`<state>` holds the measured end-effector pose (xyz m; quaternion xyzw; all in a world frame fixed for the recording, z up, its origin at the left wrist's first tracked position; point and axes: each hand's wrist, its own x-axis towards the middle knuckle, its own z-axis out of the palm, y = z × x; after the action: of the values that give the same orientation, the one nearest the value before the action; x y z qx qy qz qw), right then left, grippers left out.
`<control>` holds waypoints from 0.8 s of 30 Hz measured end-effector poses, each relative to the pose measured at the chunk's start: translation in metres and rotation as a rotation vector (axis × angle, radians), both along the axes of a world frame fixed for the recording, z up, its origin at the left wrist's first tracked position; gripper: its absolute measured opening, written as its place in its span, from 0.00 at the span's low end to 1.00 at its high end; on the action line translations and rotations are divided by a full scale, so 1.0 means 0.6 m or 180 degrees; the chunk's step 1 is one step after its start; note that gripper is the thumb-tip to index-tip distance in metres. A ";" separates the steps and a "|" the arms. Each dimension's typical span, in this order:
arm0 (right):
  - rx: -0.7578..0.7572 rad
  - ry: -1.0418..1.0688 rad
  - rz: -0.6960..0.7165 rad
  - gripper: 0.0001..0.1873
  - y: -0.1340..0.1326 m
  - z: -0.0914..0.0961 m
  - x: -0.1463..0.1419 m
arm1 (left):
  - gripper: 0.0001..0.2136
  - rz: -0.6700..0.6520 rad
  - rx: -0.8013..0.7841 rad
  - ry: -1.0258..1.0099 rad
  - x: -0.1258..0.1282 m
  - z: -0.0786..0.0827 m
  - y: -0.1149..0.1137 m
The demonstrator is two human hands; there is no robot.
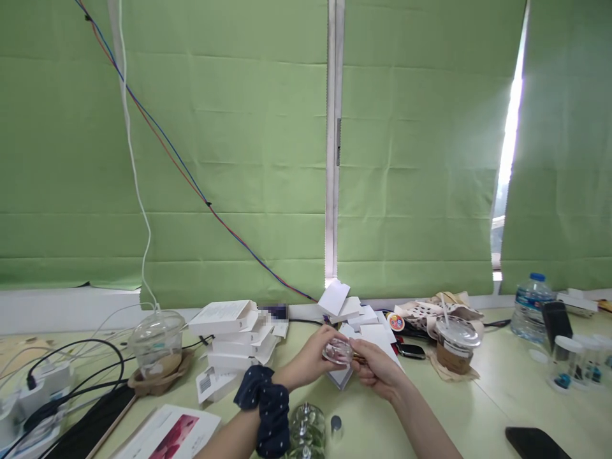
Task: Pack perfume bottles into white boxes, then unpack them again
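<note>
My left hand [313,358], with a dark dotted scrunchie [262,408] around its wrist, is closed around a small clear rounded container [337,351] held above the table. The fingers of my right hand [375,364] are pinched together at the container's right side. A thin brownish piece seems to show at those fingertips, too small to name. Below my hands stand clear glass bottles [306,428] with greenish contents. Beside them is a small vial with a grey top [336,423]. White cards or flattened boxes [367,319] lie just behind my hands.
Stacked white boxes [229,319] stand behind my left arm. Left are a clear plastic cup [157,341], cables and chargers [52,376], and a booklet [167,433]. To the right are an iced drink [454,344], water bottle [531,306], capped vials [564,363] and black phone [535,443].
</note>
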<state>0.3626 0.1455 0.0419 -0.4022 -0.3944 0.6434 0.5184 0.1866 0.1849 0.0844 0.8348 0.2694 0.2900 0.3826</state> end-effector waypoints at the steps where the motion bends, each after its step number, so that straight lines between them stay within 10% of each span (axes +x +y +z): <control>1: 0.0014 0.0011 0.0051 0.27 -0.001 -0.002 -0.007 | 0.17 0.0106 0.0134 0.0047 -0.007 -0.002 -0.003; 12: 0.0507 0.0327 0.0012 0.29 -0.013 -0.022 -0.065 | 0.16 0.0642 0.0211 0.0293 -0.059 -0.017 0.002; 24: 0.0987 0.0149 -0.0557 0.24 -0.022 -0.022 -0.069 | 0.18 0.0333 -0.0936 -0.0683 -0.086 -0.053 0.005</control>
<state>0.3212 0.1321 0.0285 -0.3353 -0.4402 0.5365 0.6372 0.1349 0.1878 0.0525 0.7191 0.3096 0.3543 0.5115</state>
